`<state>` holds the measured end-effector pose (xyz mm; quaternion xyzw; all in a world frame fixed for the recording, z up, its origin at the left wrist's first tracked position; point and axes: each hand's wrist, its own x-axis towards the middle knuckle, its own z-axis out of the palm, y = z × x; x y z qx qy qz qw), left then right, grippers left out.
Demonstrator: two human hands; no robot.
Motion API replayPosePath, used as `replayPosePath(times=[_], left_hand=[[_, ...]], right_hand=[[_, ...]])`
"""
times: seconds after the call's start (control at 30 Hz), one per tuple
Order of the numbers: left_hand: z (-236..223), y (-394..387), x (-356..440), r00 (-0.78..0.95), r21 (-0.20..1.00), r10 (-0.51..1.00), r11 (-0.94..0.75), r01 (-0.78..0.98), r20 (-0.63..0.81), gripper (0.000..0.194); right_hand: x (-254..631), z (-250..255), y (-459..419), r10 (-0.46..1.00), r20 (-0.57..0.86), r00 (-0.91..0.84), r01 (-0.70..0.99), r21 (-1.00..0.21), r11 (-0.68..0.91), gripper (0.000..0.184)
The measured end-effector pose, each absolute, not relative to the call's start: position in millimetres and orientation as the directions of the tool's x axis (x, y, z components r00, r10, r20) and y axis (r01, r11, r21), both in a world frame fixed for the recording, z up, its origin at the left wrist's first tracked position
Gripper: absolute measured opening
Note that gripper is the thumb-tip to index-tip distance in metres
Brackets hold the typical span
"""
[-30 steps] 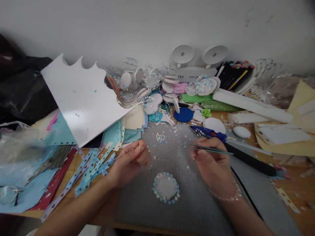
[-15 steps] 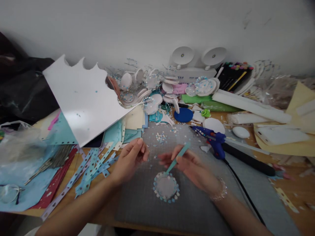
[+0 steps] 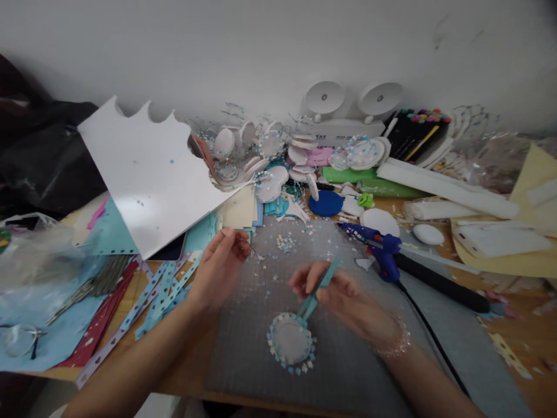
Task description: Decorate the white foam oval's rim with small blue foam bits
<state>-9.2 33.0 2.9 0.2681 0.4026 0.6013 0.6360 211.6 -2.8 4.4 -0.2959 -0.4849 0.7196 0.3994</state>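
A round white disc (image 3: pixel 290 342) lies on the grey cutting mat (image 3: pixel 270 386), its rim ringed with tiny blue and white star-shaped pieces. Teal tweezers (image 3: pixel 321 287) are gripped in my right hand (image 3: pixel 343 296), with their tips down at the disc's upper right edge. My left hand (image 3: pixel 223 267) hovers over the mat's left edge, away from the disc. Its fingers curl inward with the thumb against them, somewhat blurred; whatever may be between them is too small to make out. Beyond both hands, a small heap of loose star pieces (image 3: pixel 286 242) is on the mat.
To the right lies a blue glue gun (image 3: pixel 385 255), its black cord (image 3: pixel 429 337) trailing toward the front. Punched paper strips (image 3: pixel 150 307) and a large white board (image 3: pixel 152 180) occupy the left. Decorated white discs (image 3: pixel 270 142) crowd the back, with a blue round lid (image 3: pixel 326 203) before them.
My left hand has shifted left and slightly away from me. The tweezers have spread apart and moved slightly right. The disc sits slightly nearer and more to the left.
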Motion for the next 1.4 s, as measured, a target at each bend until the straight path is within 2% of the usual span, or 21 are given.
replayPosePath(times=[0.1, 0.2, 0.27, 0.33, 0.5, 0.7, 0.83, 0.9, 1.07, 1.23, 1.4], left_hand=[[-3, 27, -7, -0.061, 0.930, 0.990, 0.095, -0.355, -0.125, 0.016], [-3, 21, -9, -0.025, 0.991, 1.000, 0.013, -0.132, -0.017, 0.013], [0, 18, -11, 0.016, 0.999, 0.999, -0.052, 0.011, 0.052, 0.012], [3, 17, -12, 0.022, 0.993, 0.996, -0.085, 0.087, 0.083, 0.015], [6, 19, -8, -0.029, 0.998, 0.999, -0.029, -0.054, 0.028, 0.020], [3, 20, -9, 0.008, 0.987, 1.000, -0.018, -0.162, 0.019, 0.037], [0, 18, -11, 0.032, 0.997, 0.999, -0.014, -0.078, 0.017, 0.046], [0, 18, -10, 0.022, 0.998, 0.999, -0.042, -0.055, 0.044, 0.044], [4, 18, -7, 0.003, 0.992, 0.992, -0.129, 0.001, 0.129, 0.007], [4, 13, -9, 0.180, 0.938, 0.958, -0.262, 0.227, 0.224, 0.021], [3, 10, -7, 0.255, 0.948, 0.955, -0.211, 0.237, 0.148, 0.018]], right_hand=[[212, -4, 0, 0.976, 0.000, -0.216, -0.237, -0.970, -0.053, 0.015], [210, -14, 6, 1.000, 0.026, -0.008, -0.103, -0.994, 0.025, 0.014], [204, -19, 9, 0.997, 0.071, 0.025, -0.020, -0.997, 0.071, 0.015], [196, -22, 11, 0.994, 0.112, -0.014, 0.045, -0.993, 0.113, 0.016], [181, -28, 9, 0.980, 0.148, -0.132, 0.235, -0.956, 0.176, 0.016], [175, -33, 7, 0.961, 0.174, -0.214, 0.315, -0.919, 0.237, 0.012], [178, -31, 9, 0.959, 0.229, -0.170, 0.313, -0.910, 0.272, 0.012], [183, -27, 10, 0.957, 0.270, -0.102, 0.293, -0.911, 0.289, 0.013], [198, -14, 7, 0.958, 0.271, 0.095, 0.203, -0.947, 0.248, 0.019], [206, -5, 0, 0.939, 0.314, 0.142, 0.128, -0.946, 0.297, 0.020], [206, 1, -8, 0.937, 0.332, 0.106, 0.117, -0.940, 0.319, 0.020]])
